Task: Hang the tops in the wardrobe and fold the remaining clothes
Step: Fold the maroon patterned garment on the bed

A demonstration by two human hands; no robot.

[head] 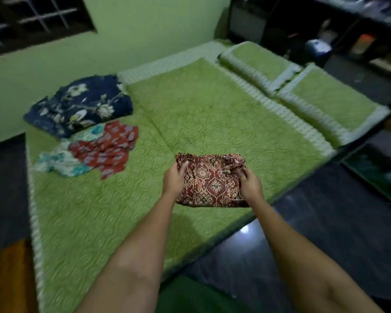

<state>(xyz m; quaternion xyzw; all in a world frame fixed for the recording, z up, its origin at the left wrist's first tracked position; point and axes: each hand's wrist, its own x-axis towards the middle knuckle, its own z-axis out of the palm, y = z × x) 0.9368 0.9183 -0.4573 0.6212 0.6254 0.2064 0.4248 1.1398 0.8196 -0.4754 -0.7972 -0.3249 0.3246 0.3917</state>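
Head view: left hand [174, 178] grips the left edge of a folded maroon patterned garment [211, 181], fingers curled over the cloth. Right hand [250, 185] grips the right edge, fingertips tucked into the gathered fabric. The garment sits between both hands, near the front edge of the green bedspread [190, 114]. Whether it rests on the bed or is held just above cannot be told. Well apart to the left lie a crumpled red printed garment [110, 146], a white and teal garment [59, 161] partly beneath it, and a navy floral bundle [81, 105]. Two pillows [303, 86] lie at the right. Dark shelving behind them is blurred.
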